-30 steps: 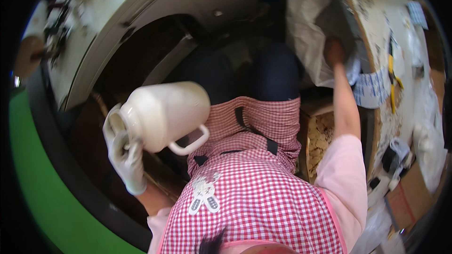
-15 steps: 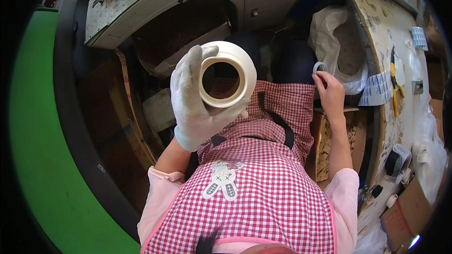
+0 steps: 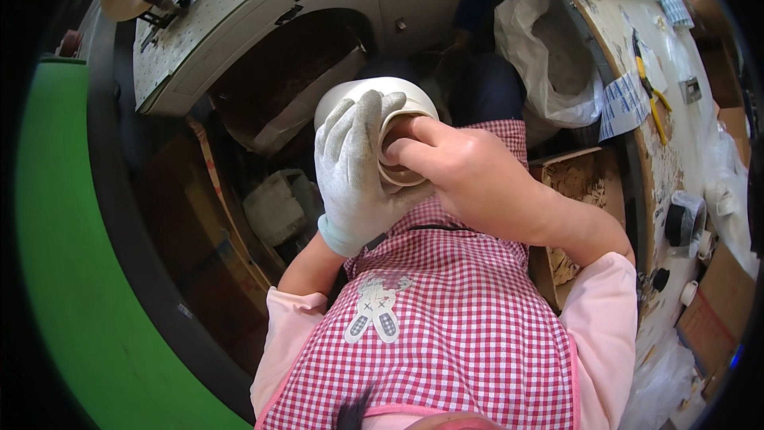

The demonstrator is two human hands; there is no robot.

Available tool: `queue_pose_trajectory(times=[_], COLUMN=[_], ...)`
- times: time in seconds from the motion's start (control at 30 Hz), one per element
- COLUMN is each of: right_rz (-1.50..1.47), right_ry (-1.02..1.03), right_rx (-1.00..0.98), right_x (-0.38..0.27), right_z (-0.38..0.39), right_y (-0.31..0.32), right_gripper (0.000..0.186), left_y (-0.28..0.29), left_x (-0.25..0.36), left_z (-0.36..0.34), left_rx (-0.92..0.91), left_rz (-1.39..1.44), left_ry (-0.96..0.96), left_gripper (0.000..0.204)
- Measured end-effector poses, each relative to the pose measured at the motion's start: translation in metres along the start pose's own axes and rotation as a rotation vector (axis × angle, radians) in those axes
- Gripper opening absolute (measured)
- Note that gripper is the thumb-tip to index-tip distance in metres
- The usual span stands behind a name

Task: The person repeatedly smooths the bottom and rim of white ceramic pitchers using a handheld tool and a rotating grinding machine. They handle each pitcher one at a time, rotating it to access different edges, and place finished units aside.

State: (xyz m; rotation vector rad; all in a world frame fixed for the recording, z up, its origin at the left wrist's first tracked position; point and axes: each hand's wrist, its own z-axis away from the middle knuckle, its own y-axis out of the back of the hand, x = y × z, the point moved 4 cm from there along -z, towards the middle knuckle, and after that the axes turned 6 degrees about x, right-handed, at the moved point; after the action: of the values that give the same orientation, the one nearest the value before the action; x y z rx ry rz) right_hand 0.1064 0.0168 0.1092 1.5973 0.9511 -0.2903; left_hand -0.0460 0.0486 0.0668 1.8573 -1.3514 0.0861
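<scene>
A cream-white ceramic pot (image 3: 337,98) with a wide round mouth is tilted so that its opening faces my right side. My left hand (image 3: 354,167), in a pale knitted glove, is wrapped round it by the mouth. Bare, my right hand (image 3: 460,163) reaches into the opening with bent fingers. Their tips are hidden inside the pot, along with whatever they hold. Both hands are together above my lap, over a red checked apron (image 3: 458,302).
A scuffed worktop (image 3: 629,56) on the right bears yellow-handled pliers (image 3: 654,99) and plastic wrappings. Beside it hang a white plastic bag (image 3: 585,107) and, lower, a cardboard box (image 3: 543,271) of scraps. At the far left stands a drawered bench (image 3: 239,32); a green surface (image 3: 56,255) runs along the left.
My right hand came from the right, where it pinched a thin whitish ring, and went into the pot's mouth. The ring no longer shows. The pot has tipped toward that hand.
</scene>
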Motion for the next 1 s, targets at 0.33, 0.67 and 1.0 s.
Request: queue_pose_trajectory(times=[0.33,0.67,1.0], right_rz=[0.437,-0.057,0.297], right_ry=[0.166,0.024,-0.068], right_rx=[-0.189,0.065,0.330], right_x=[0.011,0.039,0.099], right_z=[-0.008,-0.003,-0.009], right_y=[-0.006,0.035,0.099], right_gripper=[0.036,0.021,0.022], left_y=[-0.006,0.000,-0.044], left_x=[-0.003,-0.028,-0.070], left_z=[0.000,-0.017,0.025], left_rx=[-0.037,0.039,-0.018], left_rz=[0.009,0.104,1.641], left_ry=[-0.001,0.119,1.114], left_gripper=[0.110,0.100,0.065])
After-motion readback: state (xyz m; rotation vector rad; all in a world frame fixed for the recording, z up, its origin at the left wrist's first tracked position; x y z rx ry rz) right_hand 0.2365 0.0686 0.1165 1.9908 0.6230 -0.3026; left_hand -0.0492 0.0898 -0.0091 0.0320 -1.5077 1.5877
